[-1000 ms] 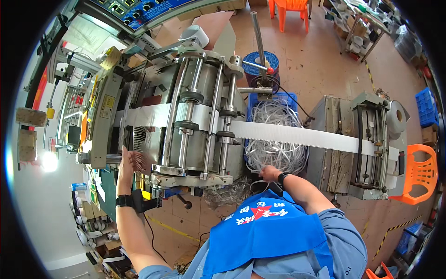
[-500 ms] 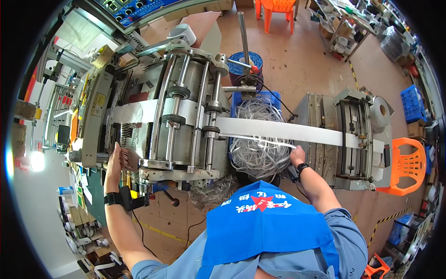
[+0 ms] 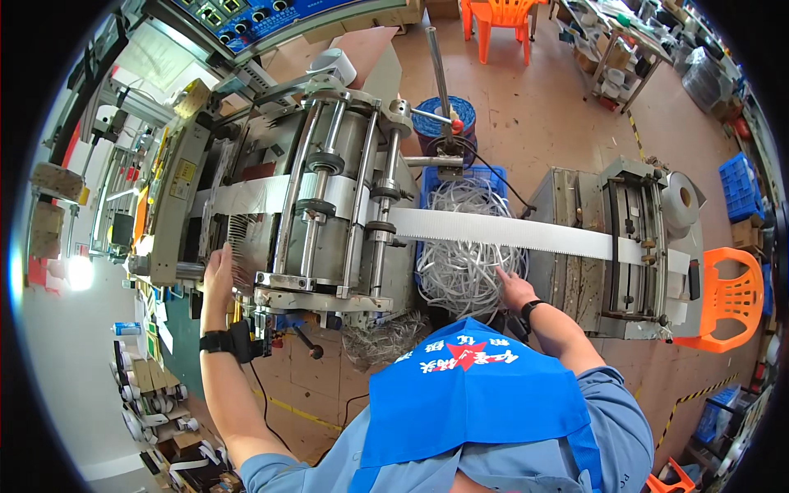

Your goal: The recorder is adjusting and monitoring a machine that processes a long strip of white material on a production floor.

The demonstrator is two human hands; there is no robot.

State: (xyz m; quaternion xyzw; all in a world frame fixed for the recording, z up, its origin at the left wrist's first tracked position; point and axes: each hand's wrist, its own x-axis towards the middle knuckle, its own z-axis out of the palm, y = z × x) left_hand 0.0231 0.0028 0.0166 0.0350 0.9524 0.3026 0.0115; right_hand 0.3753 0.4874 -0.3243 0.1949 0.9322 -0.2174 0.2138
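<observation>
My left hand [image 3: 217, 283] is at the left end of the machine, fingers stretched up beside a row of thin, fanned-out pieces [image 3: 239, 246]; I cannot tell if it touches them. Over the right edge of a heap of narrow white strips [image 3: 460, 275] is my right hand [image 3: 517, 292], its fingers stretched and no strip plainly gripped. The heap fills a blue crate [image 3: 496, 177]. A wide white band [image 3: 509, 228] with a toothed near edge passes above the heap, from the rollers [image 3: 382, 214] of the machine to the unit on the right.
A roll of white material [image 3: 680, 197] hangs on the right-hand unit [image 3: 567, 279], with an orange chair [image 3: 727, 300] beyond it. A metal post [image 3: 438, 78] rises behind the crate near a blue-topped bin [image 3: 448, 117]. Clear plastic scrap [image 3: 382, 341] lies below the machine.
My right hand has moved slightly left and down to the heap and let go of the narrow white strip it was drawing from the rollers. My left hand stays beside the fanned pieces.
</observation>
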